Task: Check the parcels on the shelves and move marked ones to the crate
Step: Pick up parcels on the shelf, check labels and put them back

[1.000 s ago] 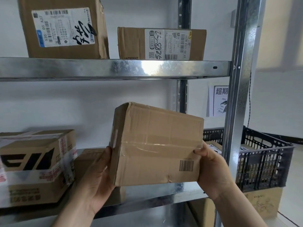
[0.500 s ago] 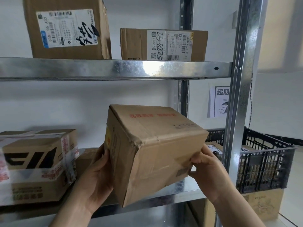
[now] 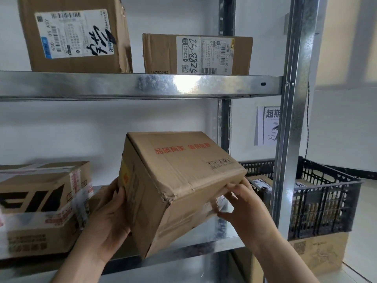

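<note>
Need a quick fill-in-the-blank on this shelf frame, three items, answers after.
1. The upper shelf carries ____ labelled parcels in view.
2. The parcel between the left hand and right hand has ____ printing on top.
3. The plastic crate beside the rack is ____.
Answers: two; red; black.

Upper shelf (image 3: 122, 84) with tall box (image 3: 77, 37), flat box (image 3: 195, 54), lower shelf (image 3: 204, 250) with taped box (image 3: 40, 205)
</note>
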Demonstrator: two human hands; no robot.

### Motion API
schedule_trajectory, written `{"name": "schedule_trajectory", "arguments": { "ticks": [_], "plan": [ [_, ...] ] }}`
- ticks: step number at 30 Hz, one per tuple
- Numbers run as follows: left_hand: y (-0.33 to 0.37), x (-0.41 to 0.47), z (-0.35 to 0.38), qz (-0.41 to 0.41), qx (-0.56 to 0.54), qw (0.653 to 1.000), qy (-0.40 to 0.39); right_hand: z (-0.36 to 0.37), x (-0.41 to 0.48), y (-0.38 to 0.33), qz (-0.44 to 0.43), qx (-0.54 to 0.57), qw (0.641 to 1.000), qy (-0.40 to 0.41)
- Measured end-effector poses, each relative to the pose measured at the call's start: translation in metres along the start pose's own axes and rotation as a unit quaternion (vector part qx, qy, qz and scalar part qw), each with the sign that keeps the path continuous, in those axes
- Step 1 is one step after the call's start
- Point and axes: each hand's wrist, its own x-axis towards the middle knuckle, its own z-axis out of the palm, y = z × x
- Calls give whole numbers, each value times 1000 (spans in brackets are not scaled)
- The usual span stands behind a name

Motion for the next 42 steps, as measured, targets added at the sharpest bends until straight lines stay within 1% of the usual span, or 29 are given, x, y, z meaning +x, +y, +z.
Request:
{"name": "schedule_trajectory", "arguments": {
  "ticks": [2,4,8,12,15,17,19,21,23,25,27,28,32,34,37,39,42],
  "plan": [
    [5,-2,5,13,19,999,-28,2,0,2,-5,14,1000,10],
    [10,-2,10,33,44,998,-36,2,2,3,7,63,998,7],
    [19,-3,21,61,116,991,-22,-4,2,0,61,158,985,26],
    [23,-6,37,101,198,975,11,0,1,1,94,132,986,35],
    [24,-10,48,121,237,964,28,0,1,3,118,159,979,48],
    [24,-14,55,113,253,961,14,-1,2,4,135,188,972,45],
    [22,-17,60,85,251,964,2,0,2,6,141,196,969,46],
    [17,-18,63,65,201,977,15,3,2,8,150,211,965,50],
    [12,-18,67,62,152,986,27,5,2,11,155,213,963,54],
    [7,-19,70,77,148,986,28,6,4,15,156,183,968,71],
    [3,-19,71,101,159,981,33,7,6,18,141,112,977,115],
    [1,-19,71,112,164,979,35,8,7,19,130,75,981,122],
    [-7,-18,72,144,216,965,27,10,3,14,100,-68,986,116],
    [-10,-17,72,164,240,957,12,12,-2,10,98,-111,982,121],
    [-16,-14,74,186,263,947,-12,14,-8,5,98,-144,976,129],
    [-20,-13,75,195,270,943,-18,12,-9,4,99,-148,971,158],
    [-23,-10,77,201,269,942,-9,9,-8,3,101,-122,970,187]
  ]
}}
